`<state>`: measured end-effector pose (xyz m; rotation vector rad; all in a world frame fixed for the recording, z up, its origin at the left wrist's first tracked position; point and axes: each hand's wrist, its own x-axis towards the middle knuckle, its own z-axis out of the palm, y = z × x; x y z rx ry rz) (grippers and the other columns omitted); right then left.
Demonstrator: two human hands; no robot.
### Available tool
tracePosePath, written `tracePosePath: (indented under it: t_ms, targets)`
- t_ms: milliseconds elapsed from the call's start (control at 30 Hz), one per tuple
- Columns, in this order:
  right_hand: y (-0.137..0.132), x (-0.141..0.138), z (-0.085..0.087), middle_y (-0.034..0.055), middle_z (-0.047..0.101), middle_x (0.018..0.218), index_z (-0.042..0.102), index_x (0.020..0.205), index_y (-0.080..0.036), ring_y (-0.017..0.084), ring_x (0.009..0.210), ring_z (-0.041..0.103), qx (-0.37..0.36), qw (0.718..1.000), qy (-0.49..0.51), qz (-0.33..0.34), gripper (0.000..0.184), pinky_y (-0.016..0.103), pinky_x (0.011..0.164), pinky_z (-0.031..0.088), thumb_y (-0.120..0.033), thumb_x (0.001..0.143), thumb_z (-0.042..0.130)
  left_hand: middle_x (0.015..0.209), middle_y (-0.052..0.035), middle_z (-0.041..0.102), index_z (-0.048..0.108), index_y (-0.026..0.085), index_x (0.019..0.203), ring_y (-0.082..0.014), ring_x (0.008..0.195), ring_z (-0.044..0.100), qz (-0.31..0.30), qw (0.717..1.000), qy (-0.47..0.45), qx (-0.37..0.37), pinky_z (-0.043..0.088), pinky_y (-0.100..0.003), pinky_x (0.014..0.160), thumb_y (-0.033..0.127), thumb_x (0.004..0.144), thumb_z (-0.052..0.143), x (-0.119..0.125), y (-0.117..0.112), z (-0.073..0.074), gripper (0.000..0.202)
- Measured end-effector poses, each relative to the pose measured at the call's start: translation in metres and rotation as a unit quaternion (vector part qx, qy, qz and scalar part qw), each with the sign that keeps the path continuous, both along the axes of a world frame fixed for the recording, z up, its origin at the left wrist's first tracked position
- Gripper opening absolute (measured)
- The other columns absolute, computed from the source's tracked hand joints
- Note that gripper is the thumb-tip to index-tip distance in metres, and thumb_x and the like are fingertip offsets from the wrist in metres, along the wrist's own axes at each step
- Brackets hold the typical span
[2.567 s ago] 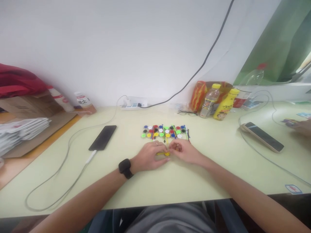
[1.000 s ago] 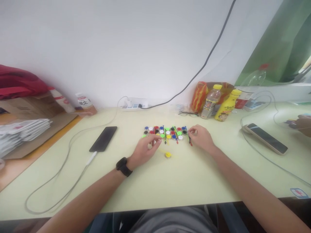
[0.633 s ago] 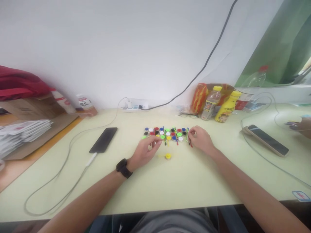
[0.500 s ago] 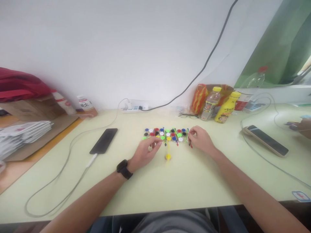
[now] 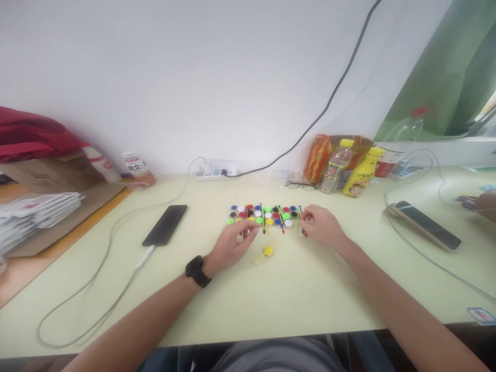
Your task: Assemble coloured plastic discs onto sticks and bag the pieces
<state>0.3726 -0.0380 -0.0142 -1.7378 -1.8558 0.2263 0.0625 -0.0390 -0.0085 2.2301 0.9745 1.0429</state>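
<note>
Rows of small round spinners [image 5: 268, 215] in blue, white, red, black, green and yellow sit in the middle of the table. Several thin coloured arrow pointers [image 5: 282, 223] lie across them. My left hand [image 5: 236, 242], with a black watch on the wrist, hovers at their front left edge, index finger stretched out and thumb apart from it. At the right end, my right hand [image 5: 320, 223] has its fingertips drawn together beside other pointers; what is between them is hidden. A single yellow spinner [image 5: 268, 251] lies in front, its pointer blurred by motion.
On the left are a black phone [image 5: 165, 225] on a cable, a drink bottle [image 5: 137, 169] and a stack of white packets [image 5: 42, 209]. Two bottles [image 5: 358, 173] and a power strip [image 5: 215, 174] stand behind. At right lies another phone [image 5: 426, 225], near another person's hand [image 5: 486, 204].
The yellow spinner's pointer has swung from pointing away from me to pointing front left. My hands have barely shifted.
</note>
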Motion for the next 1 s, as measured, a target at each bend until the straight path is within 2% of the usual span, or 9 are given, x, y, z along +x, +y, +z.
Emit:
tracePosePath:
  t_ms: [200, 300, 433, 500, 600, 700, 800, 867, 1000]
  targets:
    - [0.004, 0.016, 0.003, -0.0009, 0.065, 0.070, 0.053, 0.074, -0.023, 0.018, 0.065, 0.060, 0.016, 0.992, 0.114, -0.043, 0.010, 0.029, 0.062, 0.041, -0.027, 0.081, 0.059, 0.083, -0.0011, 0.070, 0.073, 0.022, 0.110, -0.0138, 0.071, 0.058, -0.003, 1.000, -0.004, 0.005, 0.045, -0.026, 0.065, 0.036, 0.104, 0.057, 0.000, 0.000, 0.001, 0.022]
    - [0.008, 0.025, 0.001, -0.0018, 0.065, 0.072, 0.054, 0.081, -0.024, 0.017, 0.064, 0.060, 0.019, 0.988, 0.146, -0.040, 0.003, 0.029, 0.062, 0.042, -0.025, 0.081, 0.057, 0.081, -0.0008, 0.069, 0.073, 0.022, 0.110, -0.0136, 0.070, 0.057, 0.001, 1.000, 0.000, 0.004, 0.045, -0.026, 0.065, 0.035, 0.104, 0.057, -0.001, 0.000, 0.001, 0.021]
    - [0.012, 0.028, -0.006, 0.0029, 0.069, 0.082, 0.060, 0.082, -0.022, 0.020, 0.078, 0.063, 0.017, 0.996, 0.091, -0.003, 0.017, 0.032, 0.074, 0.045, -0.017, 0.083, 0.044, 0.082, -0.0014, 0.069, 0.073, 0.022, 0.111, -0.0141, 0.071, 0.058, -0.002, 1.000, 0.000, 0.006, 0.045, -0.026, 0.065, 0.035, 0.105, 0.057, -0.001, 0.000, 0.001, 0.022]
    - [0.014, 0.024, -0.012, 0.0058, 0.069, 0.088, 0.061, 0.081, -0.022, 0.022, 0.086, 0.064, 0.016, 0.998, 0.067, -0.009, 0.019, 0.034, 0.079, 0.046, -0.018, 0.085, 0.042, 0.083, -0.0018, 0.070, 0.073, 0.022, 0.111, -0.0143, 0.071, 0.059, -0.002, 1.000, 0.001, 0.010, 0.046, -0.027, 0.065, 0.036, 0.105, 0.056, 0.000, 0.000, 0.001, 0.023]
    - [0.013, 0.014, -0.022, 0.0077, 0.066, 0.095, 0.059, 0.086, -0.022, 0.023, 0.087, 0.063, 0.012, 0.998, 0.041, -0.049, 0.011, 0.034, 0.077, 0.046, -0.032, 0.086, 0.056, 0.084, -0.0018, 0.071, 0.073, 0.022, 0.109, -0.0142, 0.071, 0.058, 0.000, 1.000, 0.003, 0.009, 0.046, -0.027, 0.065, 0.036, 0.104, 0.056, 0.000, 0.000, 0.001, 0.022]
    - [0.012, 0.007, -0.029, 0.0081, 0.064, 0.099, 0.058, 0.090, -0.022, 0.023, 0.086, 0.063, 0.013, 0.998, 0.020, -0.050, 0.026, 0.034, 0.075, 0.047, -0.043, 0.081, 0.070, 0.085, -0.0019, 0.071, 0.073, 0.022, 0.109, -0.0142, 0.071, 0.058, 0.002, 1.000, 0.003, 0.007, 0.046, -0.026, 0.065, 0.035, 0.104, 0.057, -0.001, 0.001, 0.000, 0.022]
    - [0.011, 0.004, -0.031, 0.0075, 0.064, 0.097, 0.058, 0.092, -0.022, 0.023, 0.083, 0.063, 0.015, 0.999, 0.015, -0.040, 0.033, 0.034, 0.073, 0.047, -0.048, 0.079, 0.075, 0.085, -0.0021, 0.071, 0.073, 0.021, 0.109, -0.0142, 0.071, 0.058, -0.002, 1.000, 0.001, 0.005, 0.046, -0.026, 0.065, 0.035, 0.104, 0.057, -0.001, 0.000, 0.000, 0.022]
    - [0.011, 0.003, -0.031, 0.0075, 0.063, 0.097, 0.057, 0.093, -0.022, 0.023, 0.083, 0.062, 0.016, 0.999, 0.016, -0.043, 0.033, 0.035, 0.073, 0.047, -0.046, 0.079, 0.075, 0.085, -0.0020, 0.071, 0.073, 0.022, 0.109, -0.0142, 0.071, 0.058, -0.003, 1.000, 0.000, 0.003, 0.046, -0.027, 0.065, 0.035, 0.104, 0.057, 0.000, 0.000, -0.001, 0.022]
    - [0.013, 0.001, -0.032, 0.0059, 0.061, 0.095, 0.056, 0.092, -0.021, 0.022, 0.082, 0.061, 0.014, 0.999, 0.015, -0.040, 0.021, 0.034, 0.074, 0.047, -0.032, 0.080, 0.069, 0.083, -0.0013, 0.070, 0.073, 0.022, 0.110, -0.0142, 0.071, 0.058, 0.000, 1.000, 0.000, -0.002, 0.046, -0.026, 0.065, 0.036, 0.104, 0.057, 0.000, 0.001, -0.002, 0.022]
